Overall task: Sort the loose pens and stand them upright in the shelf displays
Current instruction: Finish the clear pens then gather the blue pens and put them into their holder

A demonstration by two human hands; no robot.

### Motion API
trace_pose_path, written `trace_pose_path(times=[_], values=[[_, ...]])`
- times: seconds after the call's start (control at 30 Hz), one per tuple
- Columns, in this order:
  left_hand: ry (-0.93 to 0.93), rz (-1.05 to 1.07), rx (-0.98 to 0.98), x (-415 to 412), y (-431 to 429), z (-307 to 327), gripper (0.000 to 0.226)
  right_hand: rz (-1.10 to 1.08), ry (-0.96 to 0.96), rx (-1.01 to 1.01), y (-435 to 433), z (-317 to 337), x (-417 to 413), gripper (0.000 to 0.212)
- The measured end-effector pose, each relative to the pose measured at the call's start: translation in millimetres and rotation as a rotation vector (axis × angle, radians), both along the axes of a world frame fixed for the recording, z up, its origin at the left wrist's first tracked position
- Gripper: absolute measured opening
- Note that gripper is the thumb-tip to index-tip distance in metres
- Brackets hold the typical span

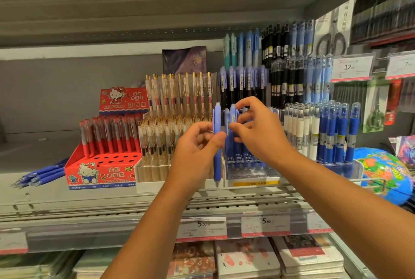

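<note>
Partway; gripping blue pen [217, 119] in left hand [197, 144]; pinching second pen [232, 113] at clear display [251, 172] with right hand [258, 130]; leaving loose pile [39, 176] at shelf's [89, 200] left edge.

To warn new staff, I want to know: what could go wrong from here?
The left hand pinches its blue pen only at mid-barrel, so it might slip. The right hand, gripping a standing pen in the crowded clear display, may knock neighbours over. Loose pens lying on the shelf could roll off.
</note>
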State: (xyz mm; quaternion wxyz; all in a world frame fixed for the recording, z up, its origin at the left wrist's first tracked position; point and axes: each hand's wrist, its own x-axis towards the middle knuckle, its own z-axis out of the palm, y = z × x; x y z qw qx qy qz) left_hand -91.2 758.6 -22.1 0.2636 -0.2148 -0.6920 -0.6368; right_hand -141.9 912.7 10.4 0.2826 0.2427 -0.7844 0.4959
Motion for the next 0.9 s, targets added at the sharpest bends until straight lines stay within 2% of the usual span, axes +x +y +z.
trace_pose_path(times=[0.2,0.37,0.57,0.7,0.8,0.9], values=[[0.012,0.02,-0.023,-2.4,-1.2,-2.7,0.026,-0.034,-0.009,0.154,-2.3,-6.7,0.7,0.028],[-0.012,-0.003,-0.002,-1.0,0.0,-2.2,0.02,-0.044,-0.007,0.171,-1.4,-6.6,0.1,0.027],[-0.061,-0.02,0.014,-0.3,1.5,-3.3,0.033,-0.027,-0.037,0.02,-1.7,-19.4,1.9,0.022],[-0.081,0.018,0.005,-1.8,3.0,-4.3,0.03,-0.036,-0.069,0.02,-0.1,-28.1,3.9,0.015],[-0.078,-0.004,0.006,0.1,3.4,-4.0,0.028,-0.066,-0.02,0.0,4.9,-26.4,9.6,0.009],[-0.046,0.017,-0.037,1.3,4.9,-5.4,0.027,-0.011,-0.004,-0.086,8.7,-16.3,21.6,0.003]])
